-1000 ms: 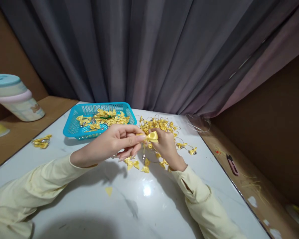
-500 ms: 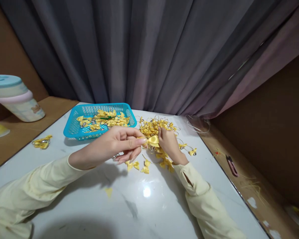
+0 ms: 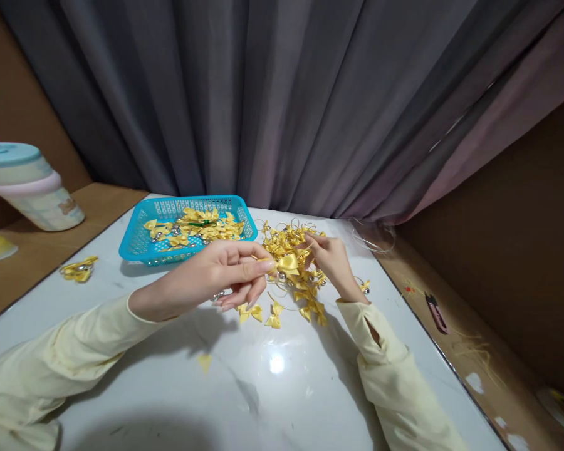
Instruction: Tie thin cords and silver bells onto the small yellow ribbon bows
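My left hand (image 3: 230, 272) pinches a yellow satin ribbon bow (image 3: 287, 264) between thumb and forefinger, above the table. A small silver bell (image 3: 281, 275) shows just under that bow. To the right, my right hand (image 3: 331, 260) has its thumb and forefinger drawn together over a pile of yellow bows (image 3: 282, 237) with bells and thin cord loops. What its fingertips hold, perhaps a thin cord, is too small to make out. Two loose bows (image 3: 275, 315) lie on the table just below my hands.
A blue plastic basket (image 3: 131, 241) of bows and bells stands behind my left hand. Another bow bundle (image 3: 79, 269) lies at the left. A lidded tumbler (image 3: 42, 194) stands beyond the table's left edge. Pink thread snips (image 3: 436, 313) lie past the right edge. A grey curtain (image 3: 282, 113) hangs behind.
My right hand has moved away from the held bow, rightward, and its fingers have loosened from a tighter curl. My left hand stays nearly still with the bow.
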`<state>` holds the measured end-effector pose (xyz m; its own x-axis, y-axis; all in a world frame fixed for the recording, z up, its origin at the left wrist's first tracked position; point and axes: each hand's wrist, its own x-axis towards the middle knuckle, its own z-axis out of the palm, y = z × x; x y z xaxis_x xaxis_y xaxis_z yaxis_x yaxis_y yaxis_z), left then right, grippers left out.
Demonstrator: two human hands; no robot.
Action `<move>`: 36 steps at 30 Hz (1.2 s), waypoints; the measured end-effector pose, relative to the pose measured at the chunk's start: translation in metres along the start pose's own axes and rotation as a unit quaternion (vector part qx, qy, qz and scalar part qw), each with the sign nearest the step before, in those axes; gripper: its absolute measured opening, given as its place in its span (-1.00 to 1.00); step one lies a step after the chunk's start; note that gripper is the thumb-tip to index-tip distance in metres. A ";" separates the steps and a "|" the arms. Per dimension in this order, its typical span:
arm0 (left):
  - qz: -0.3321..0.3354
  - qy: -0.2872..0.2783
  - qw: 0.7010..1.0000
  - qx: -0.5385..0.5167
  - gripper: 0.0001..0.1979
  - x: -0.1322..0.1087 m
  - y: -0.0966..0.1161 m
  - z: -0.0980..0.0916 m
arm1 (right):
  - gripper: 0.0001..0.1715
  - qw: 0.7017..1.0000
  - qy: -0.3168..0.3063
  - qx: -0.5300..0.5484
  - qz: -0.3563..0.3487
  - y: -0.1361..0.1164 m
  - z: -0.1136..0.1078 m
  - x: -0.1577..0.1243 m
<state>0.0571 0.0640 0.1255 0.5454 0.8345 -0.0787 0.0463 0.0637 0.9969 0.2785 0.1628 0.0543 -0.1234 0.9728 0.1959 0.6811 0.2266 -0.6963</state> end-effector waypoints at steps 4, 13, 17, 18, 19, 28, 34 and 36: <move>-0.004 -0.009 1.000 0.017 -0.84 0.003 -0.001 0.001 | -0.59 0.979 -0.010 0.199 0.033 -0.006 -0.008 -0.002; -0.005 -0.031 0.998 0.056 -0.90 0.009 -0.006 0.000 | -0.73 0.881 -0.029 0.463 0.091 -0.019 -0.036 -0.004; -0.014 -0.038 0.996 0.077 -0.89 0.008 -0.009 -0.003 | -0.64 0.864 0.002 0.492 0.102 -0.024 -0.047 -0.006; -0.021 -0.040 0.995 0.084 -0.88 0.008 -0.010 -0.004 | -0.63 0.861 0.010 0.496 0.108 -0.024 -0.049 -0.007; -0.027 -0.041 0.994 0.094 -0.87 0.008 -0.010 -0.004 | -0.64 0.859 0.018 0.497 0.117 -0.024 -0.051 -0.007; -0.048 -0.062 0.989 0.124 -0.79 0.006 -0.002 0.000 | -0.74 0.873 0.040 0.474 0.113 -0.004 -0.047 0.000; -0.044 -0.063 0.989 0.123 -0.79 0.005 -0.003 0.000 | -0.74 0.895 0.020 0.431 0.111 0.007 -0.037 0.005; -0.036 -0.072 0.989 0.123 -0.79 0.005 -0.004 -0.001 | -0.75 0.896 0.038 0.426 0.122 0.013 -0.035 0.007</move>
<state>0.0587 0.0679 0.1211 0.6454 0.7452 -0.1677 0.2823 -0.0288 0.9589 0.3116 0.1712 0.0711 0.0252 0.9996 -0.0105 -0.1209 -0.0074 -0.9926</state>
